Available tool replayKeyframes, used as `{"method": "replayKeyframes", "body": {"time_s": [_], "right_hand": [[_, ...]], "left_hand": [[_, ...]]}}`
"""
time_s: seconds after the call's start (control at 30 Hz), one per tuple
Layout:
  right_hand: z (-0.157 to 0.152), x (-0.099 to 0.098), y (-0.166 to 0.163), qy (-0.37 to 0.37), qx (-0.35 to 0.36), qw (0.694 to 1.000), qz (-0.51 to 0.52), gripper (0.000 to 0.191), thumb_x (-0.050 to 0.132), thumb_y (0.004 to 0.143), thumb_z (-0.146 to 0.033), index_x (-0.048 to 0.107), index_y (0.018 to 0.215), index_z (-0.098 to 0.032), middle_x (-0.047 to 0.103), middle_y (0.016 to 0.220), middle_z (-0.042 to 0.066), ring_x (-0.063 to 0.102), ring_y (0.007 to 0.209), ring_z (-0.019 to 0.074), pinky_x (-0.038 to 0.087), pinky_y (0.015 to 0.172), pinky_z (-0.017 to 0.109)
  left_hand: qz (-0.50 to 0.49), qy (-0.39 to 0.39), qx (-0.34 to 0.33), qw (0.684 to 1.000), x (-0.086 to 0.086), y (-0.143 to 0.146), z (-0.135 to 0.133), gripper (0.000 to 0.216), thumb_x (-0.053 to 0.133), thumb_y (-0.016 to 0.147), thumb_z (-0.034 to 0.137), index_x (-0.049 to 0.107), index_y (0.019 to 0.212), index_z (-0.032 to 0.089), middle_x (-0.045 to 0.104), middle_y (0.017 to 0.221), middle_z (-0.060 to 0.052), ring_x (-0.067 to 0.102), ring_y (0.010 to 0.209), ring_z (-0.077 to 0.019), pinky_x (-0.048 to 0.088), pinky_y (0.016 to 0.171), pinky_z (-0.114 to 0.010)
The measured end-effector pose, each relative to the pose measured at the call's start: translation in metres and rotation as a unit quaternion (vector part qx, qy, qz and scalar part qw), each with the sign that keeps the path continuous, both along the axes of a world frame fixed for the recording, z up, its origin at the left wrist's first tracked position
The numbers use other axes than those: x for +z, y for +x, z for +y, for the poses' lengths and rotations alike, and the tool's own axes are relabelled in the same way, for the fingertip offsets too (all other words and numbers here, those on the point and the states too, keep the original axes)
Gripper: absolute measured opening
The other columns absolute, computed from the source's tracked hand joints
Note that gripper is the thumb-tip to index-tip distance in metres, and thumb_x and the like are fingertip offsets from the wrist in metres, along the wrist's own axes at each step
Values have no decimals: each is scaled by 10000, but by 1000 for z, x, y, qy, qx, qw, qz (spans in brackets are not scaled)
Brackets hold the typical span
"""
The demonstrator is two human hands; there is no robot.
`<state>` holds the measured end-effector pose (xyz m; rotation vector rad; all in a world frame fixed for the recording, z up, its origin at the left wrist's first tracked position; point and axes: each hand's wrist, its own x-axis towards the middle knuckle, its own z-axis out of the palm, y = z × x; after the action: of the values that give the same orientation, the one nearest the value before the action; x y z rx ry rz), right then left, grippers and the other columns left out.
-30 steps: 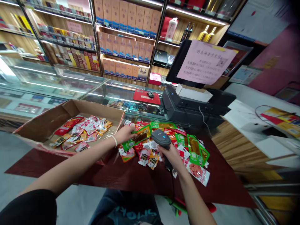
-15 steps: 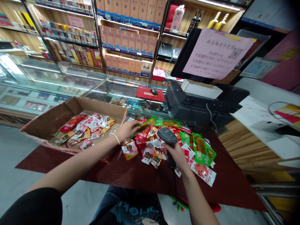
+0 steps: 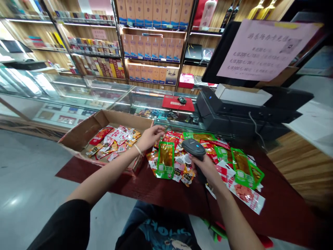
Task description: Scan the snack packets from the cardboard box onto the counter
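My right hand (image 3: pixel 204 167) is wrapped round the grip of a black handheld barcode scanner (image 3: pixel 194 147), which has a small blue light on top. The scanner's head hangs over a pile of snack packets (image 3: pixel 179 168). My left hand (image 3: pixel 152 138), partly curled with its fingers apart, hovers at the pile's left edge beside the box; no item shows in it. Just below its fingers, a green-edged snack packet (image 3: pixel 165 161) with a clear amber middle lies flat on the pile. More packets, green (image 3: pixel 241 166) and red-and-white (image 3: pixel 248 194), lie to the right.
A cardboard box (image 3: pixel 75 142) with several small packets inside stands at the left on the dark red table (image 3: pixel 125 189). Behind are a glass counter (image 3: pixel 122 102), a red mouse pad (image 3: pixel 169 102) and a black monitor (image 3: pixel 221 52) bearing a pink notice.
The green-edged packet that my left hand held has been let go and now lies on the pile's front left. My left hand has risen off it. The view has shifted left.
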<state>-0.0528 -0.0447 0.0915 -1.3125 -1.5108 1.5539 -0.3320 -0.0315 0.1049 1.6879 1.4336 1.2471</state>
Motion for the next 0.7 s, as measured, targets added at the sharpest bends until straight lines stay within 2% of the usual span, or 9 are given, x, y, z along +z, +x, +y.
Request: {"method": "replayKeyframes", "body": {"time_s": [0.13, 0.27, 0.5, 0.63, 0.7], "right_hand": [[4, 12, -15, 13, 31, 999, -6, 383, 681, 735, -498, 493, 588, -200, 501, 453, -39, 467, 340, 105, 372, 346, 228], [8, 20, -39, 16, 64, 998, -3, 382, 683, 734, -474, 487, 559, -197, 491, 433, -38, 462, 334, 104, 382, 353, 232], [14, 21, -85, 9, 126, 992, -13, 375, 690, 749, -471, 511, 560, -202, 515, 442, -20, 467, 344, 116, 376, 337, 242], [18, 23, -110, 23, 160, 987, -7, 376, 683, 759, -484, 517, 580, -198, 520, 449, -15, 477, 337, 118, 372, 333, 241], [19, 28, -126, 26, 180, 983, 3, 379, 676, 762, -480, 507, 573, -198, 507, 443, -21, 476, 331, 115, 368, 333, 237]], "left_hand": [[-39, 13, 34, 999, 19, -38, -10, 322, 596, 831, 370, 618, 1090, 182, 706, 956, -61, 668, 826, -172, 537, 724, -289], [-38, -4, 109, 993, 25, -90, -26, 366, 627, 800, 400, 613, 1079, 164, 687, 920, -63, 660, 800, -180, 544, 671, -288], [36, -46, 216, 975, 6, -173, -58, 361, 615, 791, 405, 615, 1056, 159, 679, 909, -61, 650, 779, -174, 533, 685, -290], [117, -53, 275, 953, -4, -219, -69, 336, 620, 772, 371, 631, 1038, 167, 680, 921, -55, 639, 815, -167, 513, 741, -279], [122, -71, 310, 940, -8, -242, -72, 333, 628, 756, 360, 638, 1028, 168, 682, 932, -57, 633, 830, -169, 505, 754, -278]]}}
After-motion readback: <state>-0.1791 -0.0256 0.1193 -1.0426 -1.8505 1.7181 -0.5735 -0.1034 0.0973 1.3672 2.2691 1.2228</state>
